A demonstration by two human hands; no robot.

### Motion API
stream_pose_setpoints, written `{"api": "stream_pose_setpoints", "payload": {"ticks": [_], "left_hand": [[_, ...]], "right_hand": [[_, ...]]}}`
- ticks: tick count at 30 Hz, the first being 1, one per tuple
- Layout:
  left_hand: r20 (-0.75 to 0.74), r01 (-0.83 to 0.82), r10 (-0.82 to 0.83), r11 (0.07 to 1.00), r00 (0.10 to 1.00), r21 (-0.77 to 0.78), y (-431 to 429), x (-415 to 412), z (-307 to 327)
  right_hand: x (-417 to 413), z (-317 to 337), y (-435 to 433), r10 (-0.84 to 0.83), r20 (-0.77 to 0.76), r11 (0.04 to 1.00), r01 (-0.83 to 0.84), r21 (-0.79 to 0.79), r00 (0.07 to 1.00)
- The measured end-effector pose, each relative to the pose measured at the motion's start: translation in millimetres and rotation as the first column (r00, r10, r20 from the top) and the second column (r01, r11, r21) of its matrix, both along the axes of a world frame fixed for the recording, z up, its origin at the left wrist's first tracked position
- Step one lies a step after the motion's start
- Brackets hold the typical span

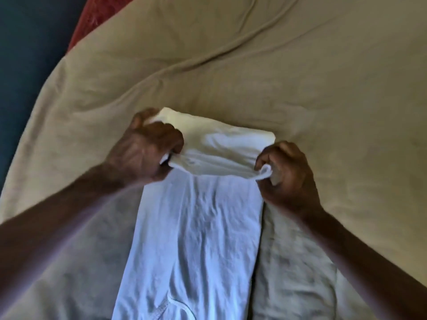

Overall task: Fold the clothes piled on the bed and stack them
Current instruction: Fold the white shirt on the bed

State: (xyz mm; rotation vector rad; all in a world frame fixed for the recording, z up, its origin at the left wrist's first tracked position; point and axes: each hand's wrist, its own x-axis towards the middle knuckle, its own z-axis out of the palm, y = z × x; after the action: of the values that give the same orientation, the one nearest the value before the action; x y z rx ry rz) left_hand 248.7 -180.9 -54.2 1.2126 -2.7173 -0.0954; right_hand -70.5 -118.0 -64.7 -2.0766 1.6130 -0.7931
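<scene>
**Gripping the far end of the white shirt with both hands**

Hands first. Our left hand (145, 148) has its fingers curled tight round a bunched-up corner of cloth, knuckles up, with a bit of fabric poking out under the palm. Our right hand (286, 172) is pinching the opposite corner, and a small loop of hem sticks out between thumb and fingers. So both are closed on fabric, neither one loose. They sit apart, roughly the width of the garment, with the edge pulled fairly straight between them.

What they're holding is a white shirt (196, 227). It lies lengthwise on the bed, running from the bottom of the view up to our hands. The far end is doubled over, so there's a thicker folded band just past our knuckles that looks yellowish in the light. A curved neckline seam (172, 304) shows down at the near end.

Just beside the shirt on the right there's a wrinkled greyish cloth (291, 262). We can't tell whether it's another garment or just bedding.

Everything rests on a rumpled tan sheet (277, 65) with long creases across it. Off the top left corner, a strip of red fabric (89, 21) peeks out next to a dark blue surface (25, 65).
</scene>
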Motion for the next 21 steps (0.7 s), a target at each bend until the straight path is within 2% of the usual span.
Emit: {"api": "stream_pose_setpoints", "payload": {"ticks": [3,6,9,11,14,15,16,17,18,20,21], "left_hand": [[0.066,-0.043,0.043,0.999,0.997,-0.012,31.9,0.6,-27.7],[0.124,-0.101,0.099,0.995,0.987,0.012,34.8,-2.6,-39.6],[0.040,-0.150,0.151,0.989,0.988,-0.013,33.9,-4.5,-40.3],[-0.036,-0.125,0.124,0.992,0.992,-0.030,36.8,-2.5,-36.5],[0.051,0.014,-0.021,0.991,0.998,0.132,46.9,4.0,-23.7],[0.064,-0.006,-0.005,0.983,0.998,0.181,50.2,7.2,-19.3],[0.026,-0.083,0.080,0.976,0.996,0.202,53.7,9.2,-15.9],[-0.054,-0.207,0.222,0.957,0.974,0.204,55.2,9.3,-13.3],[-0.142,-0.357,0.388,0.912,0.910,0.203,53.6,6.9,-11.9],[-0.245,-0.615,0.670,0.742,0.701,0.269,40.2,0.8,-19.4],[-0.262,-0.677,0.755,0.655,0.601,0.335,30.1,-1.7,-26.4]], "right_hand": [[2.2,-18.1,23.5,0.061,-0.262,0.997,-0.047,0.058,0.963],[4.2,-27.5,30.1,0.162,-0.471,0.985,-0.172,0.023,0.867],[6.2,-27.9,25.0,0.111,-0.422,0.985,-0.155,-0.072,0.900],[4.3,-21.7,21.3,0.101,-0.357,0.989,-0.133,-0.067,0.928],[-2.0,-14.1,23.9,0.255,-0.450,0.961,-0.274,0.022,0.856],[-4.2,-12.7,25.1,0.284,-0.448,0.955,-0.290,0.056,0.848],[-5.0,-11.8,25.7,0.275,-0.409,0.960,-0.268,0.077,0.870],[-3.8,-10.4,24.2,0.225,-0.349,0.974,-0.212,0.074,0.910],[-1.5,-8.5,20.3,0.145,-0.297,0.989,-0.140,0.039,0.944],[7.4,-6.9,7.1,-0.012,-0.248,0.996,-0.010,-0.087,0.969],[13.7,-9.1,-1.4,-0.038,-0.247,0.991,0.005,-0.132,0.968]]}}
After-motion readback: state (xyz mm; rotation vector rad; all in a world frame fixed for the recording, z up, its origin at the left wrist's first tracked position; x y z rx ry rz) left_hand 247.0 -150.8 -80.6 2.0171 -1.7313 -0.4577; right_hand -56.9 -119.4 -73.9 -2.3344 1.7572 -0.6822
